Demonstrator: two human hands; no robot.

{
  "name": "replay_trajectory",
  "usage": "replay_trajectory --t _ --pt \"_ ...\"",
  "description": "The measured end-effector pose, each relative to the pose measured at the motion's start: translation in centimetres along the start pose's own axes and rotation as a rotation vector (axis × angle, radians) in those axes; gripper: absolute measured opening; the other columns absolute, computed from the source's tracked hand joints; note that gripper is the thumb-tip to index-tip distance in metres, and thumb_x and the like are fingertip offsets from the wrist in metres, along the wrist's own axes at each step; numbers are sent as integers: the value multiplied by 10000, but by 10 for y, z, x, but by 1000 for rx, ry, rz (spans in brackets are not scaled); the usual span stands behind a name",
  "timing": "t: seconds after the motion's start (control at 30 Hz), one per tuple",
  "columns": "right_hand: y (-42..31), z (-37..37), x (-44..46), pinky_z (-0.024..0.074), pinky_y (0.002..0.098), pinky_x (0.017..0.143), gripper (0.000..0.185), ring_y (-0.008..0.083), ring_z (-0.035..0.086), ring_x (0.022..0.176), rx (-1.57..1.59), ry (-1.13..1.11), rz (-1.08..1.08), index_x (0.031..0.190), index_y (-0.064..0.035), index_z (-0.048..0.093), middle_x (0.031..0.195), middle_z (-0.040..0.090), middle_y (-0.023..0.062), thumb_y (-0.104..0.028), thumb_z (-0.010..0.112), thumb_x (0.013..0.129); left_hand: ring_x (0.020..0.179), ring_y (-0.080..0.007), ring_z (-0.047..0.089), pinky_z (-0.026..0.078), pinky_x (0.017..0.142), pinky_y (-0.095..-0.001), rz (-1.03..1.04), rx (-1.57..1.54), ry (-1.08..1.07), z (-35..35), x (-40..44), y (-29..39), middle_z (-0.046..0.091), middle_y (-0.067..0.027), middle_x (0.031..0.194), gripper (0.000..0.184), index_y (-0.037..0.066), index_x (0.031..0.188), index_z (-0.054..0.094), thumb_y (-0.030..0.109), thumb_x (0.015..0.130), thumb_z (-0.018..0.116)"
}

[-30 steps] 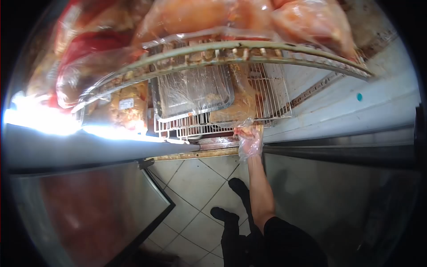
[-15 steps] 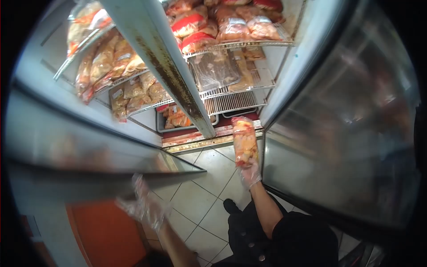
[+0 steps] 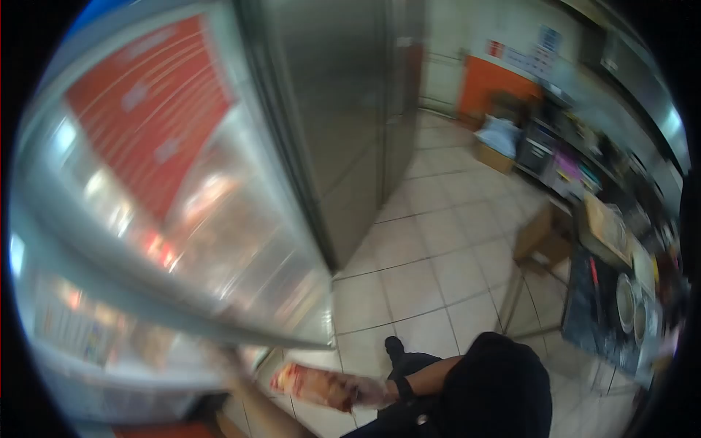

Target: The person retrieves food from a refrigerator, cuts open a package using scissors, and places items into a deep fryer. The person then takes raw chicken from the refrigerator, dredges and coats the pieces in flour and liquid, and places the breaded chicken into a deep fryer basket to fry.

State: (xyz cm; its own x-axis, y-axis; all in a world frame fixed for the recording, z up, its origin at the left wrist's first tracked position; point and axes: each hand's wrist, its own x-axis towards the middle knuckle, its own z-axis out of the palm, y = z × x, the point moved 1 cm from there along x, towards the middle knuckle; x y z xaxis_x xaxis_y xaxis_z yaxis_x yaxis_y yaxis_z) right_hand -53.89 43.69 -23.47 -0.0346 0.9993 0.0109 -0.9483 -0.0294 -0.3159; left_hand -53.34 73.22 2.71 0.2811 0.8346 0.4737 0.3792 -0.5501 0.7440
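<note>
A clear plastic bag of raw meat pieces, reddish and orange, lies lengthwise in my right hand. That hand wears a clear glove and is closed around the end of the bag nearest my body. My left hand is smeared by motion beside the lower edge of the glass fridge door. How its fingers are set, and whether they touch the door, I cannot make out. Blurred packs show through the glass.
Tall steel cabinets stand past the fridge. To the right, a dark worktable carries bowls and a tray, with a cardboard box beside it. Pale floor tiles run between.
My view has swung right, from the open fridge shelves to the room. The bag has moved with my right hand and now points left. My left hand, spread before, is now blurred by the door.
</note>
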Motion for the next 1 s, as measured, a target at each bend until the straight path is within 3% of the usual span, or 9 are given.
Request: replay_trajectory --t 0.13,0.2,0.3,0.33,0.37,0.7,0.87,0.97,1.0 --pt "-10 -62 -76 520 344 724 207 209 611 838 -982 87 -262 1050 -36 570 939 623 80 -46 525 848 1125 -283 585 480 918 -388 60 -59 -48 73 -13 14 583 -180 1242 521 -40 1316 444 338 970 541" --pt "52 -163 -92 510 331 741 192 217 619 805 238 405 -19 1015 -7 597 866 629 84 -121 587 862 1114 -277 590 487 912 -387 72 -120 -116 133 -29 37 588 -172 1234 508 -36 1310 452 336 973 538" --pt "-19 -156 -149 508 347 783 259 225 627 835 -964 430 -551 1069 -9 610 912 646 91 -137 624 844 1097 -267 599 497 903 -386 38 -228 -340 257 -76 88 596 -160 1222 489 -30 1300 464 332 979 534" --pt "-61 -134 -158 506 346 798 273 229 628 854 -398 390 -399 1084 -9 609 941 651 89 -123 632 837 1092 -264 602 500 899 -385 1 -273 -444 303 -93 106 598 -156 1218 483 -27 1297 468 331 980 533" --pt "-106 -136 -176 500 345 812 283 229 622 875 -277 363 -354 1089 -10 612 961 647 88 -117 634 828 1086 -260 605 503 896 -385 -44 -319 -550 349 -114 125 601 -152 1214 476 -25 1294 472 330 982 531" --pt "-524 -180 -515 440 332 953 403 230 569 1088 -344 703 -919 1140 -15 635 1163 614 81 -61 658 741 1030 -227 635 536 865 -380 -586 -547 -1673 759 -366 382 627 -113 1174 417 -5 1262 513 319 999 517" --pt "-591 -74 -713 411 325 1023 470 230 542 1194 -321 1093 -1400 1166 -17 646 1264 598 77 -32 671 697 1003 -211 650 553 849 -377 -456 -784 -2200 899 -500 581 639 -93 1154 390 5 1246 533 313 1008 510" --pt "-593 -15 -805 352 324 1106 706 190 406 1353 -549 1444 -1374 1319 -30 543 1402 509 60 101 558 626 1005 -195 649 563 815 -337 -196 -886 -2474 863 -594 746 642 -88 1116 350 6 1203 554 283 989 564" --pt "-590 -13 -823 375 339 1095 646 205 460 1308 -441 1536 -1568 1304 -28 548 1367 538 67 106 556 672 963 -171 655 562 780 -308 -162 -916 -2477 886 -641 768 648 -78 1072 321 17 1173 575 267 972 601"
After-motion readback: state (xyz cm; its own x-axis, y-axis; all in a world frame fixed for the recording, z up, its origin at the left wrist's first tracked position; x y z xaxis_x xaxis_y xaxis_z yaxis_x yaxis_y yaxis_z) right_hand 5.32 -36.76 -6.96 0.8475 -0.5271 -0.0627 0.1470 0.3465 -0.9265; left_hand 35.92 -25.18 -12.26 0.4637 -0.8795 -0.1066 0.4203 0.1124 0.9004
